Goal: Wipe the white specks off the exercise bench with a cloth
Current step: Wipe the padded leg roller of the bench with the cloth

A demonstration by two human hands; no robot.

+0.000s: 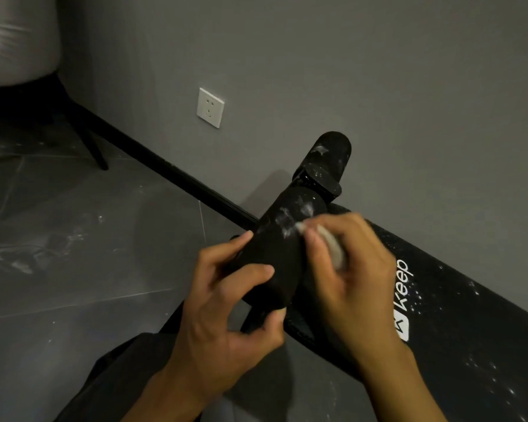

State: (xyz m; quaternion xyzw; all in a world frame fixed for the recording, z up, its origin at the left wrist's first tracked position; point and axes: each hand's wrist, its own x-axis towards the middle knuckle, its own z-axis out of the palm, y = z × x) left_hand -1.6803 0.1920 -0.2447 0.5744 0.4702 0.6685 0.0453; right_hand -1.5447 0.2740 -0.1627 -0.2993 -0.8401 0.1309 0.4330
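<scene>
The black exercise bench (457, 318) runs from centre to lower right, its pad dotted with white specks beside a white "Keep" logo. A black foam roller (282, 236) at its end carries white smears; a second roller (333, 153) stands farther back. My left hand (226, 312) grips the near end of the roller from the left. My right hand (345, 269) holds a small whitish cloth (333, 245) pressed against the roller's smeared side. Most of the cloth is hidden by my fingers.
A grey wall with a white socket (210, 107) stands behind, with a black skirting board along its foot. Dark floor tiles (73, 239) with white dust lie to the left. A chair with black legs (89, 138) stands at the upper left.
</scene>
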